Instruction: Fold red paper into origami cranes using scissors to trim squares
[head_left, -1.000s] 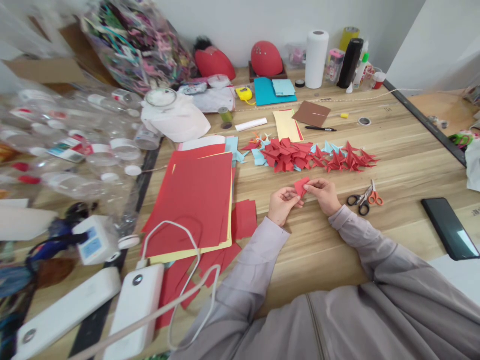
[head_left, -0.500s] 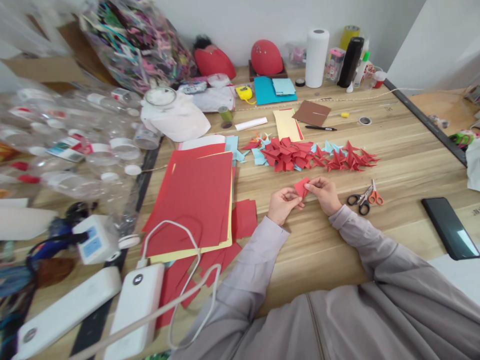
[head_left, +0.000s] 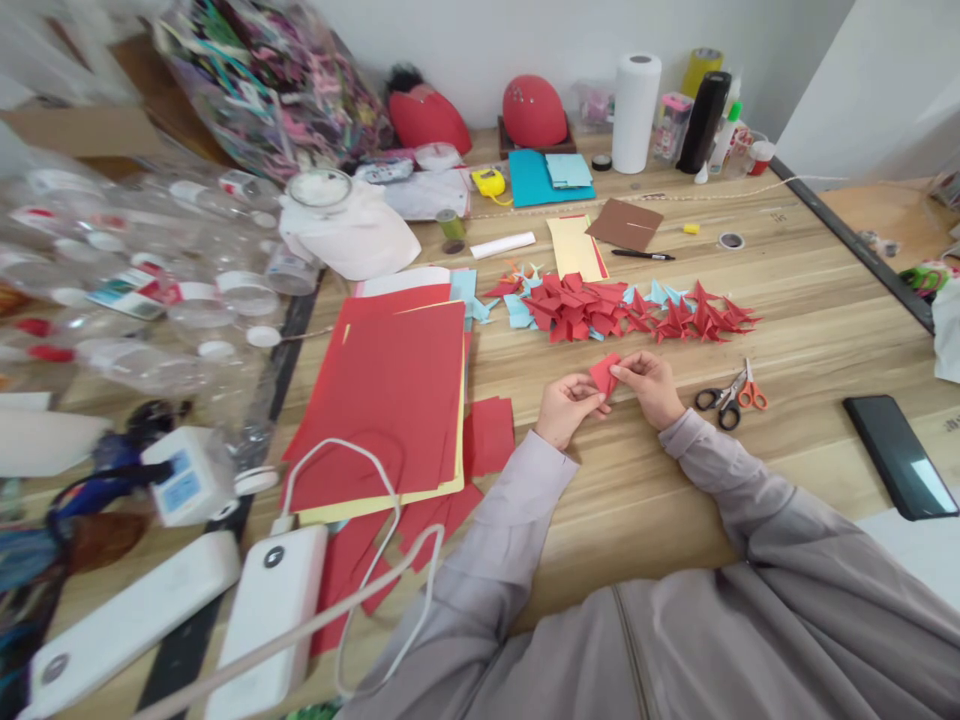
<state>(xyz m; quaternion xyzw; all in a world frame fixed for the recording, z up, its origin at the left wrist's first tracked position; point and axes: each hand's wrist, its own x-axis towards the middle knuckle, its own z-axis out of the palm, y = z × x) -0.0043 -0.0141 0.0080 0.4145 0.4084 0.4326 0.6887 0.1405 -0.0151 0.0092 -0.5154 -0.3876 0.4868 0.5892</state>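
Observation:
A small folded piece of red paper (head_left: pixel 604 373) is between my two hands, above the wooden table (head_left: pixel 637 500). My left hand (head_left: pixel 571 406) pinches its lower left edge, and the fingers of my right hand (head_left: pixel 648 385) are closed on its right side. Just beyond my hands lies a heap of folded red paper shapes (head_left: pixel 574 305), with light blue ones among them. Scissors with black and orange handles (head_left: pixel 731 393) rest to the right of my right hand.
Large red sheets (head_left: pixel 390 400) and small red pieces (head_left: pixel 491 436) lie on the left, near a white power bank (head_left: pixel 270 620) with a cable. Clear bottles (head_left: pixel 142 360) crowd the far left. A black phone (head_left: pixel 900 455) lies right; a pen (head_left: pixel 643 255) lies behind the heap.

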